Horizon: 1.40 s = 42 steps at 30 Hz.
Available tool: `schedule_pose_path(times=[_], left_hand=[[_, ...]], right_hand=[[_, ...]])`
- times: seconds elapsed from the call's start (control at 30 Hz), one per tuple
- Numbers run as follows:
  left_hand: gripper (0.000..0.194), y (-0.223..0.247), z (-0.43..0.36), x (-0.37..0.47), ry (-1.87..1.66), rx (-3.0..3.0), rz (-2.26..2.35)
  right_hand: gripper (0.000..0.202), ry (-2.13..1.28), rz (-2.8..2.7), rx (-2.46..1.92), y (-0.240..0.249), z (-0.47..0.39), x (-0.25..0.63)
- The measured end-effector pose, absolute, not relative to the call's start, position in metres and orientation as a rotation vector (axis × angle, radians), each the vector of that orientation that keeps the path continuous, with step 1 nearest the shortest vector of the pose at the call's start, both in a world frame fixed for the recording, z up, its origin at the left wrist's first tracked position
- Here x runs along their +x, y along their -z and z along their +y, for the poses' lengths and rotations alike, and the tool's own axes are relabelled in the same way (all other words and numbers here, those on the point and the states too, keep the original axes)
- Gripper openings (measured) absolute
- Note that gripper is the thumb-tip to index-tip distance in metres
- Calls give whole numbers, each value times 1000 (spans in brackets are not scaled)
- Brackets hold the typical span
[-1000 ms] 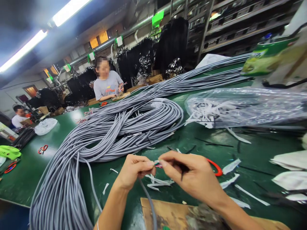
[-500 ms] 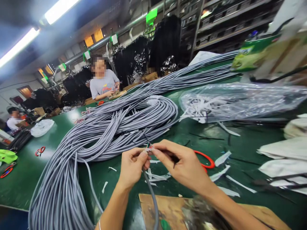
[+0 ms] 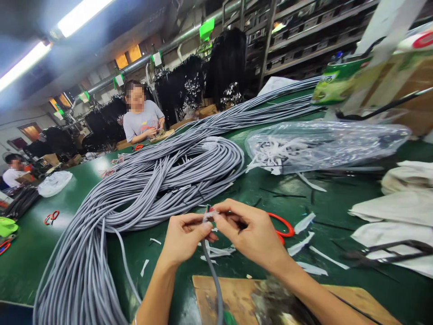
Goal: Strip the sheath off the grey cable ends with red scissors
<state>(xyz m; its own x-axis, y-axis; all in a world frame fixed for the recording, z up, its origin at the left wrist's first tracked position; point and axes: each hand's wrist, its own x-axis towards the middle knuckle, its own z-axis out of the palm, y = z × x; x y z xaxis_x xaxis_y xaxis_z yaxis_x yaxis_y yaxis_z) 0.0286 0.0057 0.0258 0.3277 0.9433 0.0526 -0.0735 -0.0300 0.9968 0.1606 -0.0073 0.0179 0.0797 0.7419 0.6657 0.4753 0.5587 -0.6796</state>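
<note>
— Nearest?
— Wooden board [image 3: 230, 293] at table edge. Above it, left hand [image 3: 185, 239] and right hand [image 3: 252, 234], both pinched shut on end of grey cable [image 3: 213, 271], coloured wires showing at tip. Red scissors [image 3: 282, 225] hooked behind right hand.
— Surface?
— Green table [image 3: 40, 253], littered with white paper strips [image 3: 304, 223]. Big grey cable bundle [image 3: 152, 189] left, plastic bag [image 3: 321, 144] right.
— Writing?
— None legible; green box [image 3: 333, 81] blurred.
— Beyond?
— Seated person [image 3: 140, 119], black bundles, shelving, strip lights.

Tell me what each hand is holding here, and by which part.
Left hand pinches a grey cable just below its stripped end. Right hand grips the coloured wires at that end and carries red-handled scissors, fingers through the handles.
</note>
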Motion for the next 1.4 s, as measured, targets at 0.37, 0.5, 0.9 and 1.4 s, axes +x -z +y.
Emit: schedule_pose_path(times=[0.37, 0.5, 0.9, 1.4], left_hand=[[15, -19, 6, 25, -923, 2185, 1071], [12, -25, 5, 25, -909, 1910, 927], [42, -24, 3, 22, -951, 1502, 758], [30, 1, 18, 33, -1201, 1571, 1160]], right_hand=[[16, -477, -1731, -1305, -21, 2, 174], [20, -1130, -1478, -1219, -32, 9, 184], [45, -1572, -1290, -935, -22, 9, 165], [38, 346, -1703, -919, 7, 7, 147]])
